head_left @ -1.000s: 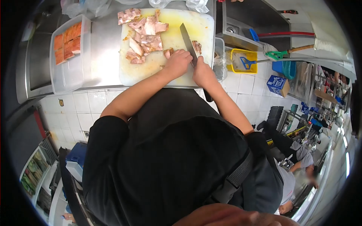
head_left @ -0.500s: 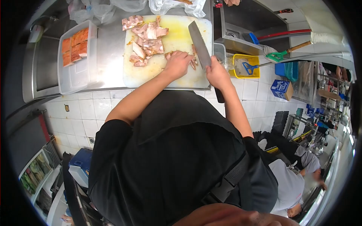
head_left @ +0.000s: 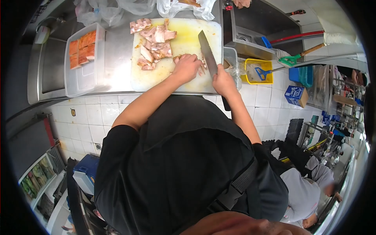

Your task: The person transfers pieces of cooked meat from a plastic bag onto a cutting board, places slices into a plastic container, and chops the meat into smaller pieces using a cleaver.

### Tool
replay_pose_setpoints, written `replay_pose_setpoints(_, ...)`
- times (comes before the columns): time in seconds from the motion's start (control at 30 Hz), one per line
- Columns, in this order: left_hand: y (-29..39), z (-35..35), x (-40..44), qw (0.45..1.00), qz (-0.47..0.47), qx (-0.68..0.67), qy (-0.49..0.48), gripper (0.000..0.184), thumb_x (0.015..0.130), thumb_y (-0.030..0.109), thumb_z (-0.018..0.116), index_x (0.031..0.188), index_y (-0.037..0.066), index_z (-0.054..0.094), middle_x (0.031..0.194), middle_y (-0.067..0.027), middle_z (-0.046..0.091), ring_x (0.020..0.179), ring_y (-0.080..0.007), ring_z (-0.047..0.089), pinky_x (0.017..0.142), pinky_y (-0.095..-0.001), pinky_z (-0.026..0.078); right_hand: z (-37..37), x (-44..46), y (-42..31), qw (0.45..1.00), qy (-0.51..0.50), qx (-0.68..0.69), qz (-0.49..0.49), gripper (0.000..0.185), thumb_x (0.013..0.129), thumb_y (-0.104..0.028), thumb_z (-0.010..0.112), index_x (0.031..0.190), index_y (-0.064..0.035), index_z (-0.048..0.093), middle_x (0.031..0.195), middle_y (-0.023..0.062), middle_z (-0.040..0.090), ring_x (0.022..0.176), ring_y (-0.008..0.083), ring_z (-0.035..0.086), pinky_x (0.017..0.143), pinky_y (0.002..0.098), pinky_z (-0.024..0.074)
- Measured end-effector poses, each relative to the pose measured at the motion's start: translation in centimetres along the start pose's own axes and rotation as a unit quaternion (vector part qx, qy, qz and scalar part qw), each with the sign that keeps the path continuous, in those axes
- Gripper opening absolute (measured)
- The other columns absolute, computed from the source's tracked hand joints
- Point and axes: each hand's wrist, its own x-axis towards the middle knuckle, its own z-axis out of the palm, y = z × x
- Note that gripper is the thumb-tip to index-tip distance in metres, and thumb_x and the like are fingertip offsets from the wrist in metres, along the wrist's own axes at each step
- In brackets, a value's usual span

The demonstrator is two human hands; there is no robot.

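My right hand (head_left: pixel 225 83) is closed round the dark handle of a long, wide-bladed knife (head_left: pixel 208 53). Its blade points away from me over the right side of a white cutting board (head_left: pixel 143 82). Left of the blade, my left hand (head_left: pixel 187 68) rests with curled fingers on a piece of meat (head_left: pixel 176 59), mostly hidden beneath it. Thin cut strips of meat (head_left: pixel 201 67) lie between that hand and the blade. Several larger chunks of cooked meat (head_left: pixel 158 49) are heaped on the board's left half.
A clear plastic tub (head_left: pixel 84 82) with orange-brown slabs (head_left: pixel 82 49) stands left of the board. Plastic bags (head_left: pixel 188 9) lie behind it. To the right are a sink (head_left: pixel 254 23), a yellow bucket (head_left: pixel 250 72) and mop handles. A person in a grey shirt (head_left: pixel 301 192) is at lower right.
The knife's tip has come nearer to me, and the blade sits a little closer to my left hand. The whole view has shifted slightly; the meat heap looks the same.
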Motion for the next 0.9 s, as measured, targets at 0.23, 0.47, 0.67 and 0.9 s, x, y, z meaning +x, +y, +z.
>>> replay_pose_setpoints(0.23,0.2,0.0,0.0,1.000,-0.015,0.008,0.017,0.017,0.081,0.009,0.067,0.096,0.012,0.074,0.093,-0.0066,0.063,0.096,-0.0298,0.060,0.089,-0.0429,0.046,-0.5,-0.5,-0.4,1.000,-0.001,-0.011,-0.005,0.029,0.092,-0.012,0.047,0.118,0.0012,0.046,0.095,0.0375,0.065,0.093,0.0542,0.063,0.085,0.0609,0.0476)
replay_pose_setpoints(0.47,-0.9,0.1,0.0,1.000,0.019,-0.011,-0.006,0.011,0.079,0.007,0.069,0.089,0.009,0.073,0.090,-0.0065,0.065,0.092,-0.0267,0.062,0.092,-0.0415,0.046,-0.1,-0.3,0.4,1.000,0.017,0.005,-0.006,0.027,0.092,-0.011,0.047,0.116,0.0010,0.046,0.092,0.0372,0.065,0.092,0.0540,0.064,0.084,0.0612,0.0478)
replay_pose_setpoints(0.67,-1.0,0.1,-0.4,0.999,0.024,-0.020,0.020,0.009,0.079,0.006,0.069,0.087,0.008,0.072,0.089,-0.0072,0.066,0.091,-0.0275,0.063,0.092,-0.0414,0.046,-0.4,-0.6,-0.9,1.000,-0.001,0.004,-0.020,0.026,0.092,-0.010,0.046,0.116,0.0011,0.046,0.088,0.0360,0.066,0.087,0.0535,0.064,0.081,0.0611,0.0482)
replay_pose_setpoints(0.9,-0.7,0.6,-0.1,0.998,0.020,-0.034,0.053,0.006,0.082,0.006,0.064,0.083,0.005,0.069,0.085,-0.0091,0.064,0.090,-0.0278,0.063,0.091,-0.0418,0.046,-0.3,-0.5,-1.6,0.998,-0.052,-0.019,-0.018,0.030,0.088,-0.005,0.046,0.117,0.0016,0.046,0.089,0.0354,0.067,0.088,0.0522,0.066,0.081,0.0597,0.0493)
